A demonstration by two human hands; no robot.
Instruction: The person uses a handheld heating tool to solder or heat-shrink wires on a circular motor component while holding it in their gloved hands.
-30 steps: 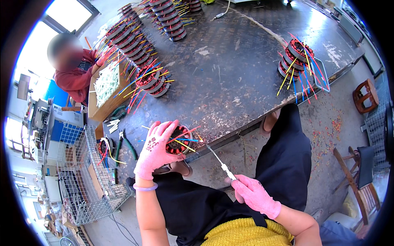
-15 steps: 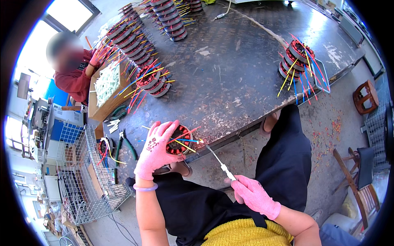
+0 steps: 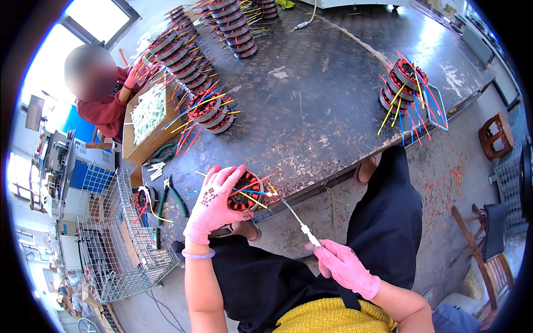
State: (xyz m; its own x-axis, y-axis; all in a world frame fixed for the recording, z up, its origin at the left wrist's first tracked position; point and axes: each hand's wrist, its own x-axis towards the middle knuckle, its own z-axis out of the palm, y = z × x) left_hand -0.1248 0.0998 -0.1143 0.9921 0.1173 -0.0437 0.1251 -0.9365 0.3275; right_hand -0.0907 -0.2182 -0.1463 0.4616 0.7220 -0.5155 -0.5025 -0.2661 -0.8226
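Note:
My left hand (image 3: 212, 205), in a pink glove, is wrapped round a motor stator (image 3: 249, 178) with red windings at the table's near edge. Red, blue and yellow wires stick out of it toward the right. In my right hand (image 3: 345, 265), also gloved in pink, is a slim torch-like tool (image 3: 301, 225) with a white handle and a long thin metal tube. Its tip points at the blue wire's end (image 3: 271, 193), where a small bright glow shows. Whether tip and wire touch, I cannot tell.
Stacked stators (image 3: 211, 114) stand at the left, with another stack (image 3: 403, 86) at the far right. Green-handled pliers (image 3: 175, 200) and a wired part (image 3: 145, 198) lie left of my hand. A co-worker (image 3: 102, 114) sits behind a carton (image 3: 145, 130) of white sleeves. A wire basket (image 3: 119, 244) stands below.
The orange flame at the wire's end has shrunk to a small bright glow. Both hands keep their holds, and the whole view has shifted slightly.

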